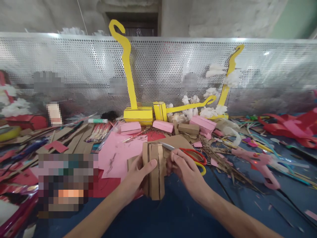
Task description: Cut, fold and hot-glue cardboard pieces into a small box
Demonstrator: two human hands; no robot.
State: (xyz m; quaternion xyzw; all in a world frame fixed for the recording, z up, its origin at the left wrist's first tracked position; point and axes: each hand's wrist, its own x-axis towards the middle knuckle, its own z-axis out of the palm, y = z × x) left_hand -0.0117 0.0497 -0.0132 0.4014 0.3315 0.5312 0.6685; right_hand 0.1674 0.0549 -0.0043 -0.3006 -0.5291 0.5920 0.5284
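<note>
A brown cardboard box shape point(155, 185) with dark fold lines stands upright in the lower middle. My left hand point(140, 172) holds it from the left, thumb across its front face. Close to its upper right side is my right hand point(182, 163), fingers curled and pinched together; what they grip, if anything, is hidden. Scissors point(195, 155) with red and yellow handles lie just behind my right hand, their blade reaching toward the top of the box. Pink paper point(119, 153) and red paper point(106, 185) are spread to the left of it.
Yellow paper shapes point(138, 114) stand against a perforated metal panel point(163, 66). Small pink boxes point(130, 128) sit before them. A pink glue gun point(262, 163) with a black cord lies right, beside twigs point(225, 162). Cardboard strips point(76, 142) and markers point(97, 121) are on the left.
</note>
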